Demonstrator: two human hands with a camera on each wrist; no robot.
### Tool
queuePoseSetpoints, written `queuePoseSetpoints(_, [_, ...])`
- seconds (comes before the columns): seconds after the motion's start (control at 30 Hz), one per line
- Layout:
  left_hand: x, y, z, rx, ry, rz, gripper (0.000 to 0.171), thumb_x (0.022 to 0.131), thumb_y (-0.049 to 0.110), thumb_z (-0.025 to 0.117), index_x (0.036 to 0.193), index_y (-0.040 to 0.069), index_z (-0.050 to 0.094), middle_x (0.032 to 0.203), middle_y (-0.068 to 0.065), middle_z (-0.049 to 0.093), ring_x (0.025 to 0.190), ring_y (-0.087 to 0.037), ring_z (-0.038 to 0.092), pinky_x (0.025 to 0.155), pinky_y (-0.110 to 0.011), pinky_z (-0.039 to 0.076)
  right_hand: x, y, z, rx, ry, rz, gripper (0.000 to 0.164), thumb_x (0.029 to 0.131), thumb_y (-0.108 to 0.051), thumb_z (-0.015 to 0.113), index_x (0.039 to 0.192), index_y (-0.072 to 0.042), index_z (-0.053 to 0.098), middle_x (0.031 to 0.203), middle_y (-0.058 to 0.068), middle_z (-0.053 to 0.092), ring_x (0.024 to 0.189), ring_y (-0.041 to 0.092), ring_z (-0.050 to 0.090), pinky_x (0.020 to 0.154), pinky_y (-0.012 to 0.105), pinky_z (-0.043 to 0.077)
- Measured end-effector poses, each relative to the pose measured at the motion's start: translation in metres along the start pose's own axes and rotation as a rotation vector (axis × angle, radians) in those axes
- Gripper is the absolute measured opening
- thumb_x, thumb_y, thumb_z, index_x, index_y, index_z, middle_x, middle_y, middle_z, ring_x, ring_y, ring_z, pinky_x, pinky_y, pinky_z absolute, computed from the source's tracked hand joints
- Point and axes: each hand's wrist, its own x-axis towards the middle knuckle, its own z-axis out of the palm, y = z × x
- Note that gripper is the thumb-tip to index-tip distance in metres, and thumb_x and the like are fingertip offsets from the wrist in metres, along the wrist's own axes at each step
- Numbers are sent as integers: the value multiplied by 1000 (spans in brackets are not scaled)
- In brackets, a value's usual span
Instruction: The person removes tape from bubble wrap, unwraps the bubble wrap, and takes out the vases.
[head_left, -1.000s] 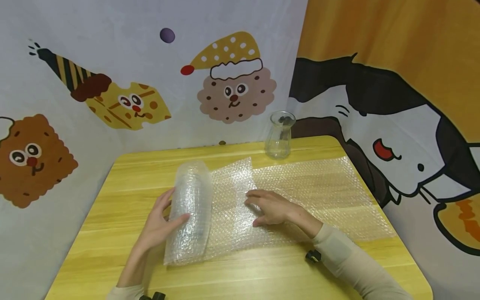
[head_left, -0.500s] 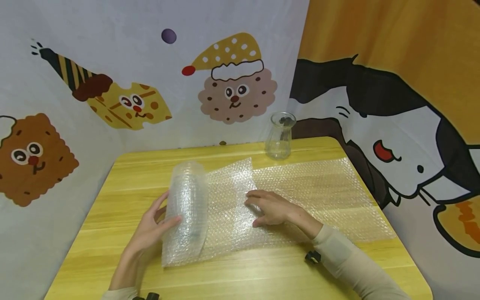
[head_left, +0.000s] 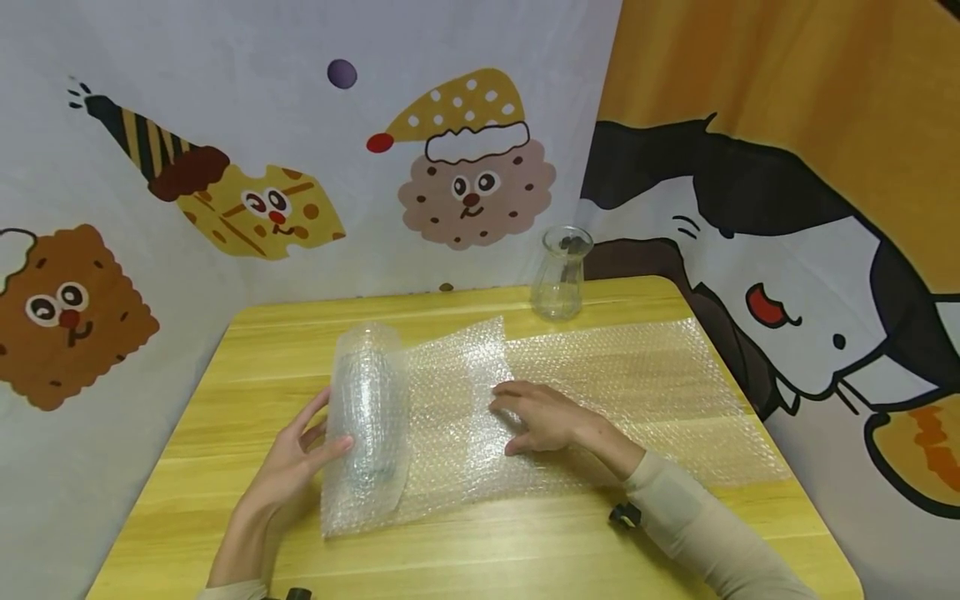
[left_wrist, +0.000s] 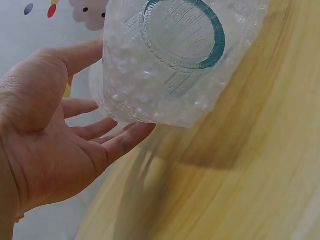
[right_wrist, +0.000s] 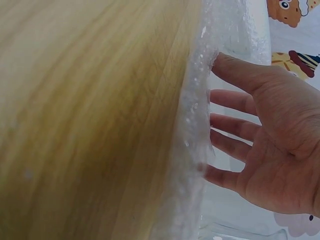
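A roll of bubble wrap (head_left: 367,417) lies upright to the view on the left part of the table, with sheet running right from it. Inside it the left wrist view shows a glass vessel's round, teal-edged end (left_wrist: 216,46). My left hand (head_left: 283,467) holds the roll's left side, thumb on top and fingers around the far side. My right hand (head_left: 546,417) rests spread fingertips on the flat bubble wrap sheet (head_left: 630,375), near a raised overlapping edge. In the right wrist view its thumb and fingers (right_wrist: 232,127) touch the sheet lightly.
A clear glass vase (head_left: 558,283) stands upright at the back of the wooden table (head_left: 465,550), just beyond the sheet. Printed cartoon curtains (head_left: 285,50) hang close behind the table and along its right side.
The roll has shifted slightly left, with my left hand moving along with it, and more sheet shows between it and my right hand. My right hand stays in place.
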Motion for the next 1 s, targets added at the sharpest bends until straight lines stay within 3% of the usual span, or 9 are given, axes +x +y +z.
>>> queuePoseSetpoints(0.2, [-1,1,1,35,17,6,86,100,29,70,166,34,16,176,-6,13,153,-53,29,111,-59,51,0,0,0,8,1,-2,76,82,-50,83,147,-21,56,166,6,40,153,29,39,126,57,35])
queuePoseSetpoints(0.33, [-3,9,5,146,96,45,84,97,33,74,165,31,24,173,-9,20,151,-48,36,110,-54,53,0,1,0,1,6,-4,76,82,-50,83,147,-21,56,165,6,41,152,28,40,126,56,36])
queuePoseSetpoints(0.47, [-4,25,14,270,217,170,79,93,26,79,160,18,39,166,-14,34,144,-44,45,103,-54,58,0,2,0,-6,9,-3,76,82,-50,83,147,-21,56,165,6,42,152,28,40,126,55,35])
queuePoseSetpoints(0.6, [0,40,26,357,282,266,76,90,21,82,154,3,45,160,-23,41,139,-47,49,98,-62,57,0,2,0,-10,16,-8,76,82,-50,83,147,-21,56,164,6,42,152,28,41,126,55,36])
queuePoseSetpoints(0.7, [3,48,34,410,295,235,83,90,31,82,155,0,41,161,-27,38,140,-50,46,103,-67,52,0,2,1,-11,18,-12,76,82,-51,83,146,-21,56,164,6,42,151,28,42,125,55,37])
queuePoseSetpoints(0.9, [9,54,48,475,320,85,106,88,55,77,164,6,23,168,-26,25,151,-52,31,117,-77,30,0,1,0,-10,18,-16,75,82,-51,83,146,-22,56,164,6,42,151,29,42,125,56,37])
queuePoseSetpoints(1.0, [12,56,54,496,337,58,110,86,58,78,164,6,22,169,-25,24,151,-52,29,117,-77,31,0,0,0,-7,18,-17,75,82,-50,83,146,-22,57,164,7,42,151,29,42,125,56,37])
